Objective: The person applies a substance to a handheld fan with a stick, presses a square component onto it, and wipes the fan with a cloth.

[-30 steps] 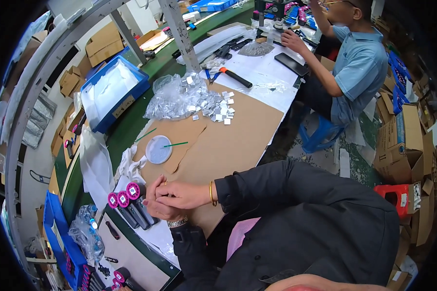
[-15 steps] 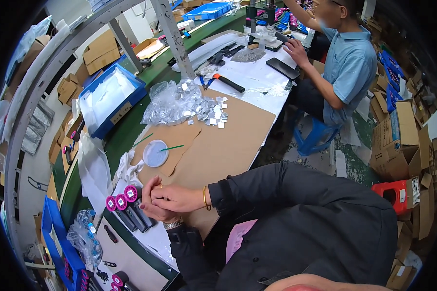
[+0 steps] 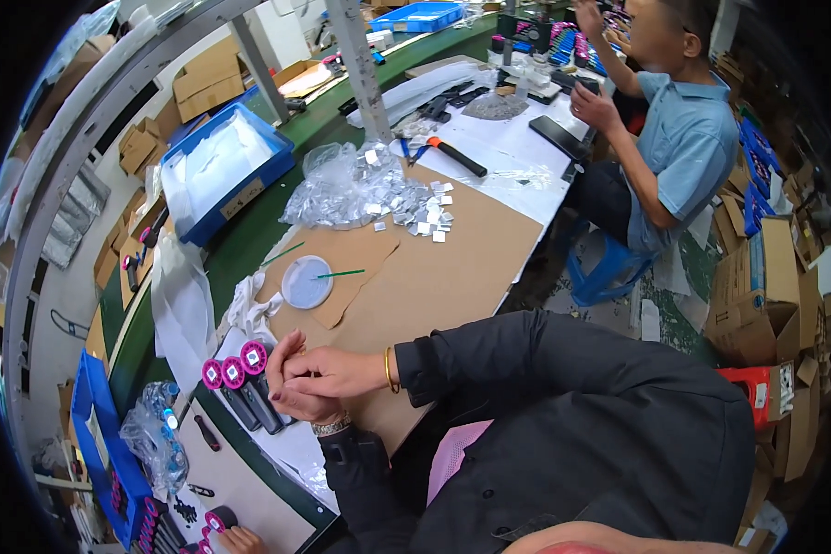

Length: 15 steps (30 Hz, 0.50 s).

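Our left hand (image 3: pixel 297 403) clasps our right hand (image 3: pixel 349 371), anything inside hidden; three pink-topped tools (image 3: pixel 249 400) carry squares (image 3: pixel 254 356), many loose tiles (image 3: pixel 424 228) lie unused.

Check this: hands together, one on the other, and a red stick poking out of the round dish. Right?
Not quite: the stick poking out of the round dish is green, not red, per the head view. The left hand and right hand are together, as you said.
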{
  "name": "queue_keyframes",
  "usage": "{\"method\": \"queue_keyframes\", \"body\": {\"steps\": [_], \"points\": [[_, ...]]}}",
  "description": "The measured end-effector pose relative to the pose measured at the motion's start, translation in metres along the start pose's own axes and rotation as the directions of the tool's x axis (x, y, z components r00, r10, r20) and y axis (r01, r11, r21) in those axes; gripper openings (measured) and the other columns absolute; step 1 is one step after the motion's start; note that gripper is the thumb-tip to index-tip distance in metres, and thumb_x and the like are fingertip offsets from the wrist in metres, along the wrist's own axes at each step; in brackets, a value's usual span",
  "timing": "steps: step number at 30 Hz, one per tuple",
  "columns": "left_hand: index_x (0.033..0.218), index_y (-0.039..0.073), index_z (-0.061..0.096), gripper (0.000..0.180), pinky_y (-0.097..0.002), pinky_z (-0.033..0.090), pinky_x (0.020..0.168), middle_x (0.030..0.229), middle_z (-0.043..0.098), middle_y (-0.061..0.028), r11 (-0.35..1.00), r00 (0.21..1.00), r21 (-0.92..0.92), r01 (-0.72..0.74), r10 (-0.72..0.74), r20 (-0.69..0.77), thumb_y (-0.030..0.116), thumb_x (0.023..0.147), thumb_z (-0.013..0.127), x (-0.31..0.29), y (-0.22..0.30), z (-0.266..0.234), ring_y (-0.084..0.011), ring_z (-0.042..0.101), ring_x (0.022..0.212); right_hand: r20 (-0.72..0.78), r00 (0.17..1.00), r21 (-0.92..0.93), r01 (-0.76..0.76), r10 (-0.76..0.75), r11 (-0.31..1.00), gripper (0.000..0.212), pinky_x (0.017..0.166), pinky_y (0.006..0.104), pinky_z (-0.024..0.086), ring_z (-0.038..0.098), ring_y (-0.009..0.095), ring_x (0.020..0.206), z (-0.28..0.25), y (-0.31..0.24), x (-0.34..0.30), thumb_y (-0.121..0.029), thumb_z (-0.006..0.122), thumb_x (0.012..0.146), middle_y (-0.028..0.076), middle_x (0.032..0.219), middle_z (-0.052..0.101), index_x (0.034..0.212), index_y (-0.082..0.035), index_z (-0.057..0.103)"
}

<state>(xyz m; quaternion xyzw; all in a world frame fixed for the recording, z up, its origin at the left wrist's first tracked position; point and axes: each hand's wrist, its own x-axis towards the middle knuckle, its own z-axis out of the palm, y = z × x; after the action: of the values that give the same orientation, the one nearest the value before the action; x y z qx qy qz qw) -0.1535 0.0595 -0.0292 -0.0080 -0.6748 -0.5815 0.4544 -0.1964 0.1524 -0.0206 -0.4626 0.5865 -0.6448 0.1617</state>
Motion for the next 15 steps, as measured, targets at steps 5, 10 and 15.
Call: {"method": "queue_keyframes", "body": {"steps": [5, 10, 15], "points": [[0.119, -0.009, 0.067, 0.094, -0.0397, 0.059, 0.091, 0.111, 0.074, -0.0189, 0.999, 0.998, 0.015, -0.036, 0.036, 0.05, 0.078, 0.101, 0.036, -0.007, -0.023, -0.007, -0.0298, 0.073, 0.101, 0.089, 0.989, 0.029, -0.122, 0.119, 0.992, 0.019, 0.082, 0.0321, 0.054, 0.065, 0.014, 0.093, -0.014, 0.007, 0.004, -0.02, 0.062, 0.103, 0.006, 0.097, 0.069, 0.102, -0.004, 0.072], [0.112, 0.001, 0.076, 0.051, -0.0473, 0.055, 0.09, 0.124, 0.071, -0.0173, 0.948, 0.945, 0.176, -0.264, 0.218, 0.243, 0.045, 0.105, 0.049, 0.005, -0.015, -0.009, -0.0392, 0.069, 0.105, 0.094, 0.956, 0.083, -0.284, 0.277, 0.955, 0.022, 0.08, 0.0339, 0.055, 0.066, 0.014, 0.09, -0.036, 0.011, 0.01, -0.022, 0.08, 0.089, 0.005, 0.097, 0.072, 0.099, -0.002, 0.074], [0.113, -0.001, 0.075, 0.058, -0.0465, 0.054, 0.094, 0.123, 0.072, -0.0198, 0.929, 0.952, 0.234, -0.286, 0.247, 0.181, 0.05, 0.106, 0.048, 0.021, 0.014, -0.007, -0.0399, 0.069, 0.108, 0.088, 0.959, 0.296, -0.282, 0.268, 0.913, 0.027, 0.091, 0.0344, 0.055, 0.066, 0.017, 0.105, -0.035, 0.014, 0.015, -0.015, 0.08, 0.087, 0.003, 0.111, 0.07, 0.109, -0.002, 0.072]]}}
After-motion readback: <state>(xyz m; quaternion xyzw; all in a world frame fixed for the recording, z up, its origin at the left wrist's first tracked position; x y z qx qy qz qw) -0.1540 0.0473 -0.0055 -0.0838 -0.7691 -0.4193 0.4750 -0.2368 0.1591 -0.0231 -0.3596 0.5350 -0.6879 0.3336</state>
